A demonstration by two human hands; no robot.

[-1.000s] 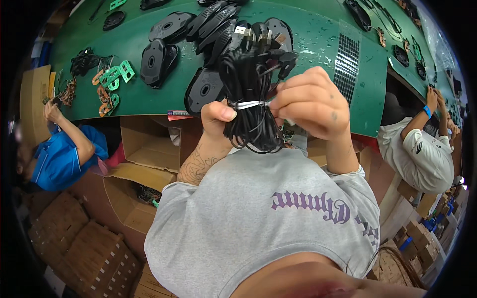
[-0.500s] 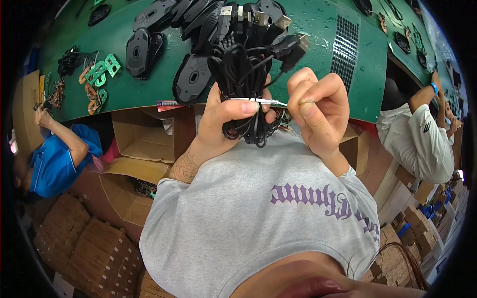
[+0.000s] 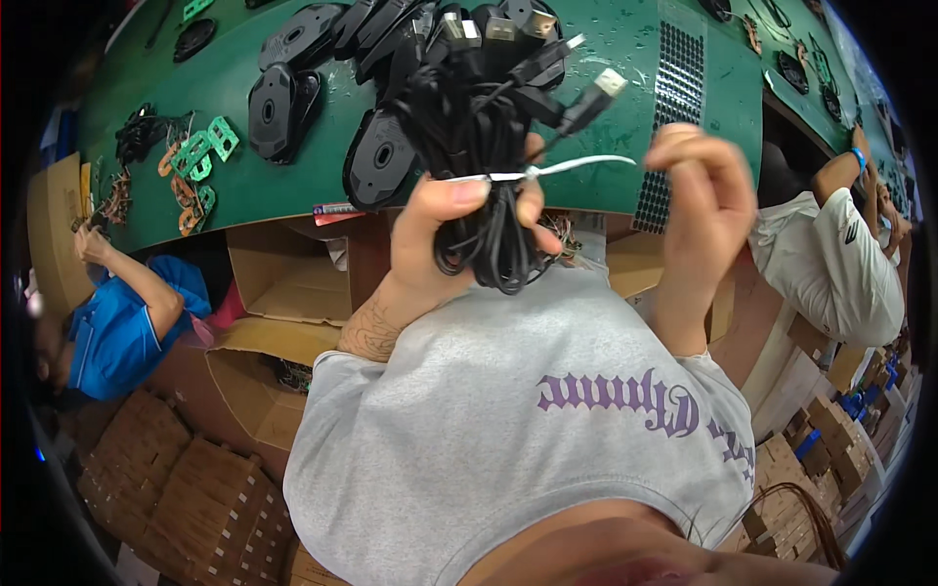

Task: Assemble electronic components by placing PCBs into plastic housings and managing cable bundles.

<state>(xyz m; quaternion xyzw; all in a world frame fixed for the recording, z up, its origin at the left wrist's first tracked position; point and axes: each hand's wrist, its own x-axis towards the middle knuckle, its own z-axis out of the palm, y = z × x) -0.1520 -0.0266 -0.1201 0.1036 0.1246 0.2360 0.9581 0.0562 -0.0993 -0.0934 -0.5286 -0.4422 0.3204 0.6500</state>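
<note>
My left hand point(image 3: 440, 220) is wrapped around a bundle of black USB cables point(image 3: 469, 127), its thumb pressed on the near side. A white cable tie point(image 3: 586, 162) circles the bundle at the thumb, and its loose tail sticks out to the right. Several metal USB plugs point(image 3: 611, 83) fan out at the top of the bundle; cable loops hang below the tie. My right hand point(image 3: 699, 190) is raised just right of the tail's tip, fingers curled and smeared by motion. A small gap appears to separate it from the tail.
Black computer mice point(image 3: 283, 109) lie on the green table point(image 3: 234, 88) behind the bundle. A sheet of small black pads point(image 3: 681, 78) lies to the right. Green and orange circuit boards point(image 3: 191, 161) are at left. Cardboard boxes point(image 3: 288, 269) stand under the edge. People work on both sides.
My right hand has moved right, away from the bundle, and the tie's tail now stands out longer and free. The left hand still grips the cables, whose plugs have shifted slightly.
</note>
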